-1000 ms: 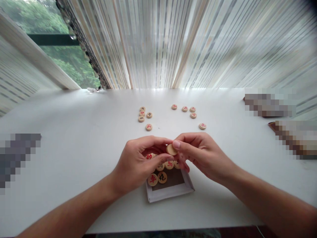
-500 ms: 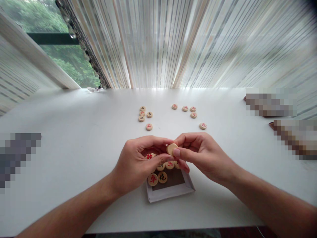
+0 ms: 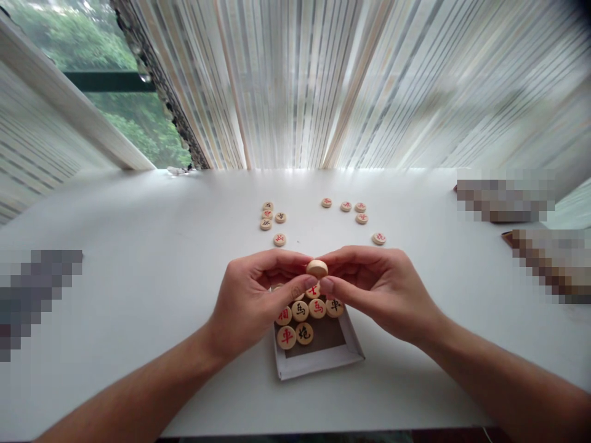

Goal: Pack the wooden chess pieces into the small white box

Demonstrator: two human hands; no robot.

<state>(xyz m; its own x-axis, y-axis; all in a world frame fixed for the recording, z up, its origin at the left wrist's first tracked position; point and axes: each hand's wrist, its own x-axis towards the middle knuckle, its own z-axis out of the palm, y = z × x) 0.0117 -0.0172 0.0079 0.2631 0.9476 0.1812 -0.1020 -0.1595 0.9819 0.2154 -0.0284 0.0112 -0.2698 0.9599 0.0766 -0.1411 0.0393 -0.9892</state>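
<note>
Between the fingertips of my left hand (image 3: pixel 263 301) and my right hand (image 3: pixel 373 292) is a round wooden xiangqi piece (image 3: pixel 317 269), tilted, with a blank pale side towards me. Both hands are closed in a pinch on it, just above a shallow white-rimmed box (image 3: pixel 321 367). Inside the box, several xiangqi pieces lie face up, among them a red piece (image 3: pixel 287 337) and a black piece (image 3: pixel 304 333) in the nearest row. My fingers partly cover the box's far rows.
Beyond my hands, several loose pieces lie on the white table (image 3: pixel 161 295): a group with a black-marked piece (image 3: pixel 281 217) on the left, red-marked ones (image 3: pixel 362 218) on the right. Blurred-out objects sit at both table sides. A striped curtain (image 3: pixel 286 86) hangs behind.
The held piece has been turned and raised slightly. My left fingertips now grip it together with the right ones, and more pieces in the box show beneath my hands.
</note>
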